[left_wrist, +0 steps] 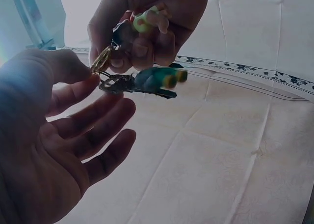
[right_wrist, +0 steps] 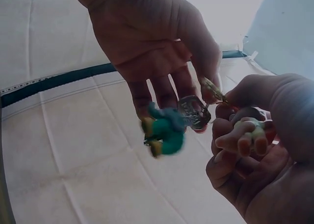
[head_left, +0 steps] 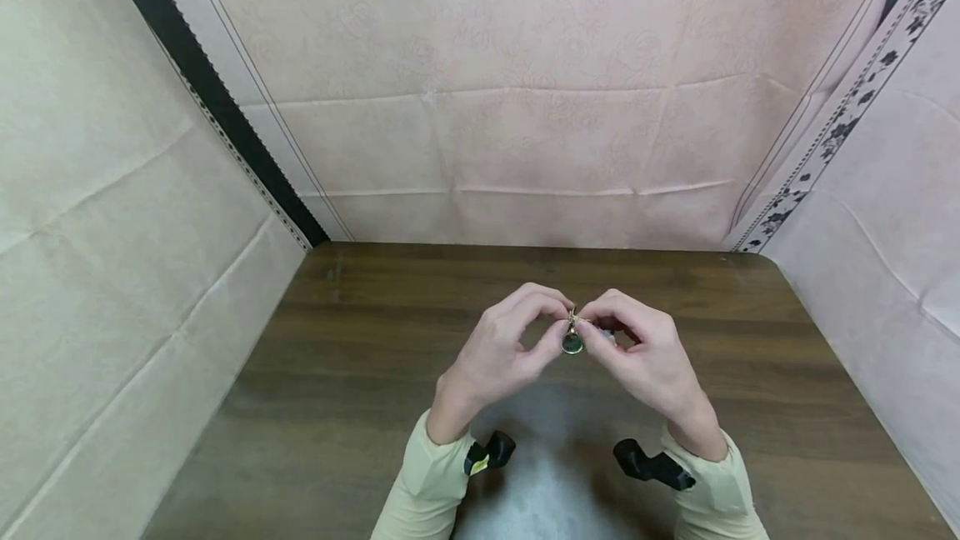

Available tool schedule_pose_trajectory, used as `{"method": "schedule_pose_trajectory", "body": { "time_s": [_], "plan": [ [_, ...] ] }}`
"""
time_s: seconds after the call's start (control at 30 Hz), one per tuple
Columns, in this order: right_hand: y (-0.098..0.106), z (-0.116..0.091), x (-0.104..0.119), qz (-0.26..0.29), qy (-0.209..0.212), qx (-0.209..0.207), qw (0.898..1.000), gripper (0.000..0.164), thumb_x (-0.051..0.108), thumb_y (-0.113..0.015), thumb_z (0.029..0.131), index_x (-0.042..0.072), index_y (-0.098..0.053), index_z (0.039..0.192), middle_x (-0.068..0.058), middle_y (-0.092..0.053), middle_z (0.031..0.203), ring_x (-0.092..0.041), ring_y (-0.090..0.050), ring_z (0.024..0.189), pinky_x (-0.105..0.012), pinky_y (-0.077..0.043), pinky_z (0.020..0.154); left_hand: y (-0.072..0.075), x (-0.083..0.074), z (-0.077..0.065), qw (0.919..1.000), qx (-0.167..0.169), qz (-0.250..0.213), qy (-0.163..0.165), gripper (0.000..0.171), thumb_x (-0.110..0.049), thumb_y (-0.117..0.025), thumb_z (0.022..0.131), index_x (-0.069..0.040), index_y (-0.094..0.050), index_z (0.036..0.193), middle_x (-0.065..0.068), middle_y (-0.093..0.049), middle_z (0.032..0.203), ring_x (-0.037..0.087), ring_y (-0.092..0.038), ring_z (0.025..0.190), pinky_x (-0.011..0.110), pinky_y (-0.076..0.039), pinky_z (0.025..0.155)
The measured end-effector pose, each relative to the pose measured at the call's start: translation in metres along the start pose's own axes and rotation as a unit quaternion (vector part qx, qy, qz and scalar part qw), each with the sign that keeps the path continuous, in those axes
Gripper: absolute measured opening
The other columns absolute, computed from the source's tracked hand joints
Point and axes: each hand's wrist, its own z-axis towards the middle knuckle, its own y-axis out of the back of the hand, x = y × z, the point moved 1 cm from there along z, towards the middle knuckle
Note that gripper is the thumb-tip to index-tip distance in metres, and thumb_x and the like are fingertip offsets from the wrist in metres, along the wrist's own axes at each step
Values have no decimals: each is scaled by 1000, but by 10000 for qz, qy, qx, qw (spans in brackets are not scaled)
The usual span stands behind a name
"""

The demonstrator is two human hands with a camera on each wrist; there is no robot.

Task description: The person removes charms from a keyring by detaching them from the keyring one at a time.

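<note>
Over the table, my left hand (head_left: 504, 347) pinches gold-coloured metal keychain hardware (left_wrist: 109, 82) between thumb and index finger, the other fingers spread below. A teal figurine charm with yellowish feet (right_wrist: 167, 130) dangles from it, blurred in the right wrist view. Facing it, my right hand (head_left: 636, 350) pinches the hardware's other side, touching fingertips with the left. A second charm, a small pale-green and peach figurine (right_wrist: 252, 131), lies within the right hand's curled fingers. From above, a dark green round piece with a gold rim (head_left: 572, 344) hangs between the hands. How the metal parts join is hidden.
A brown wood-grain table (head_left: 360, 357) lies below the hands. Pale patterned cloth (head_left: 525, 107) hangs behind it, with more cloth on the left and right sides. Each wrist wears a black camera mount (head_left: 652, 465).
</note>
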Motion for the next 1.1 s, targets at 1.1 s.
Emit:
{"method": "schedule_pose_trajectory", "body": {
  "time_s": [1.1],
  "plan": [
    [1, 6, 20, 64, 480, -261, 9985, 25, -18, -72, 72, 3, -70, 85, -3, -63, 75, -1, -47, 63, -20, -33, 49, 2, -2, 2, 9980, 73, -103, -618, 12, -3, -62, 94, -4, -65, 106, 3, -67, 99, 6, -63, 90, 12, -51, 80]
  ]
}}
